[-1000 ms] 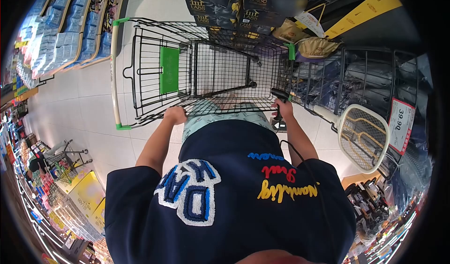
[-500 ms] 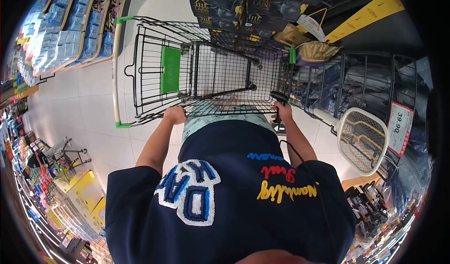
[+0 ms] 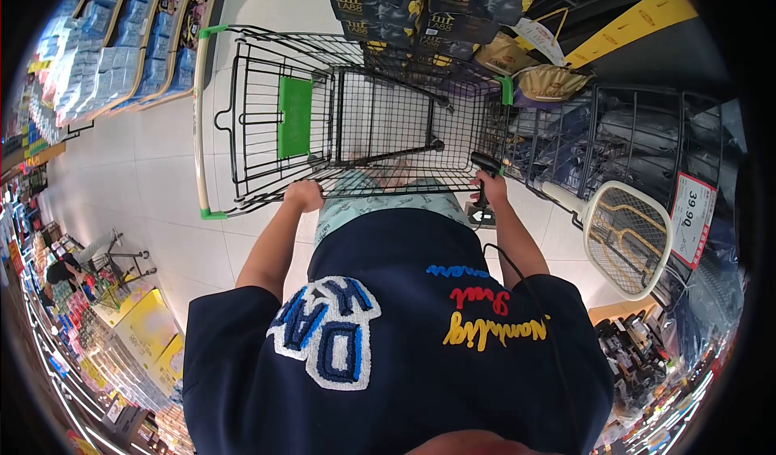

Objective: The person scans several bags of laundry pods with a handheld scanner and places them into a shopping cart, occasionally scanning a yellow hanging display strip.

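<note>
A black wire shopping cart (image 3: 380,182) with green corners stands sideways before me, its pale bar (image 3: 200,124) at the left. No goods are visible in its basket. My left hand (image 3: 304,195) is closed around the near rim of the cart, left of my body. Near the right end of the same rim, my right hand (image 3: 491,189) is closed on a black handheld device (image 3: 483,164); a thin black cable runs down over my dark shirt. Its finger contact with the rim is unclear.
Shelves with blue packages (image 3: 105,59) stand at the upper left. Dark boxes (image 3: 465,31) hang beyond the cart. At the right are a wire rack (image 3: 638,128), a pale racket-shaped item (image 3: 626,241) and a price sign (image 3: 693,221). Another person (image 3: 63,272) is by a cart at the far left.
The dark boxes and rack have shifted slightly in view. At the far left, the other person and cart look a little different in position. Both my hands keep their holds.
</note>
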The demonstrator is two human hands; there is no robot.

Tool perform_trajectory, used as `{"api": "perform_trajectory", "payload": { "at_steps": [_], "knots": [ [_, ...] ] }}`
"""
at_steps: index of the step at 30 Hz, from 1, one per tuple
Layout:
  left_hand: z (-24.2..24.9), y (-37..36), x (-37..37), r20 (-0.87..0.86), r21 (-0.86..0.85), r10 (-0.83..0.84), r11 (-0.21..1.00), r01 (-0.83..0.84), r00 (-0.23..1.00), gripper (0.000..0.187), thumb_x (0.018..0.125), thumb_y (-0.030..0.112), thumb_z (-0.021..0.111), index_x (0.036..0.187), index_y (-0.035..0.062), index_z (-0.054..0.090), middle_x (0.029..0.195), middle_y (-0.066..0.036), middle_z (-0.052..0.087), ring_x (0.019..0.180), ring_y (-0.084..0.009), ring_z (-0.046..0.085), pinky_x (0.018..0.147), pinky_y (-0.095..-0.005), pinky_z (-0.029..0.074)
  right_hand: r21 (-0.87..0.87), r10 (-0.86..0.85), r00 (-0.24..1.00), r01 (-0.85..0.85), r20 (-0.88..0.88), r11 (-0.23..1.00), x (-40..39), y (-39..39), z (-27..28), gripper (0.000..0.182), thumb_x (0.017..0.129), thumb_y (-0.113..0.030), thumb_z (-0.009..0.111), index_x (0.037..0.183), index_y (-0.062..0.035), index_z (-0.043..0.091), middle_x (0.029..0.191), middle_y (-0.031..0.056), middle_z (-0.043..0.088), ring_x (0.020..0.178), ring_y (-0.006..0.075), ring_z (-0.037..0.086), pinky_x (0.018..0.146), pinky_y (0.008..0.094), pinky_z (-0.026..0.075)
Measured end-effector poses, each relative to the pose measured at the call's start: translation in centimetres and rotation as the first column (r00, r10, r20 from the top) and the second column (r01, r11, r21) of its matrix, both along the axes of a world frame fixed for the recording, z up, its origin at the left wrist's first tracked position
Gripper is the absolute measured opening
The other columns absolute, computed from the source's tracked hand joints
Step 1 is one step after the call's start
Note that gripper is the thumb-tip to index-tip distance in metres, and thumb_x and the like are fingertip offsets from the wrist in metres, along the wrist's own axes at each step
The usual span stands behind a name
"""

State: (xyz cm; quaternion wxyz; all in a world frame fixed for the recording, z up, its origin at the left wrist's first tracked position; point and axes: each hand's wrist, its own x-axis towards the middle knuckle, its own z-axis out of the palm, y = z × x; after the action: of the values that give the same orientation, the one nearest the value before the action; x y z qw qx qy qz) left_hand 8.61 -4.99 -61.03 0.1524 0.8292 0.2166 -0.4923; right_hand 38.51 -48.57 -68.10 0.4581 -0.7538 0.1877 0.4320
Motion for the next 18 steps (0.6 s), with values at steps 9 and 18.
{"api": "perform_trajectory", "payload": {
  "at_steps": [9,18],
  "knots": [
    [0.4,0.3,1.0,-0.040,-0.011,0.011,1.000,-0.012,0.999,0.042,0.081,0.033,0.058,0.113,0.0118,0.075,0.121,-0.015,0.071,0.115,-0.0322,0.066,0.098,-0.0436,0.053,0.011,-0.033,0.999,0.032,0.012,0.999,0.4,0.3,-0.3,0.041,0.085,-0.023,0.071,0.104,0.0119,0.062,0.090,0.0199,0.074,0.055,0.0312,0.070,0.044,0.0391,0.059],
    [0.2,0.9,1.1,-0.036,0.004,0.007,1.000,-0.006,0.999,0.041,0.080,0.033,0.059,0.112,0.0128,0.075,0.119,-0.015,0.071,0.114,-0.0324,0.067,0.097,-0.0434,0.054,0.034,-0.025,0.999,0.024,0.029,0.999,0.3,0.6,-0.1,0.040,0.085,-0.022,0.069,0.104,0.0126,0.063,0.089,0.0200,0.074,0.055,0.0314,0.069,0.044,0.0393,0.060]
  ]
}}
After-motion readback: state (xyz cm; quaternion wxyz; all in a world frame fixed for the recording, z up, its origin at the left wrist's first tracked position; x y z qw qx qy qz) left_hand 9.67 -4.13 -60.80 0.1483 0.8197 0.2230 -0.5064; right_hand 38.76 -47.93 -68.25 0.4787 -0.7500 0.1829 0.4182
